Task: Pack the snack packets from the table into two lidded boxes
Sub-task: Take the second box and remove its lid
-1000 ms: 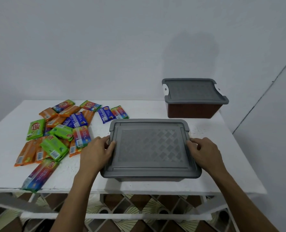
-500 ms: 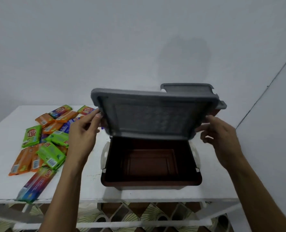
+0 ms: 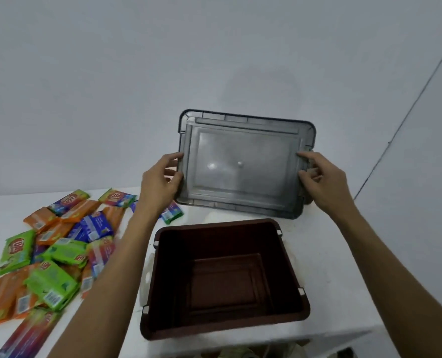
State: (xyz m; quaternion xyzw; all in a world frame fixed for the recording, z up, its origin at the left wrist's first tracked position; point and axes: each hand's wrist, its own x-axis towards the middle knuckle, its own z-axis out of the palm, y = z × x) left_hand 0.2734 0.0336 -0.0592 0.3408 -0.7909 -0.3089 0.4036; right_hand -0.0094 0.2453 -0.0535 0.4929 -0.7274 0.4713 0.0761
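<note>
Snack packets (image 3: 57, 254) are lying heaped on the table's (image 3: 331, 254) left, none in the brown box (image 3: 163, 319), which is sitting open and empty near the front edge. I'm gripping its grey lid (image 3: 240, 164) at both ends, left hand (image 3: 160, 184) and right hand (image 3: 323, 182), holding it upright beyond the box. By my read all the packing is remaining.

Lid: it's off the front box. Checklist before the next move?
1. Lid clear of the box: ok, held upright above and behind it, underside toward the camera.
2. Grip on lid: ok, left hand on its left edge, right hand on its right edge.
3. Box ready to fill: ok, open, nothing in it.
4. Snack packets in reach: ok, piled on the table left of the box.
5. Spot to put the lid down: cannot tell, the table behind the lid is hidden.
</note>
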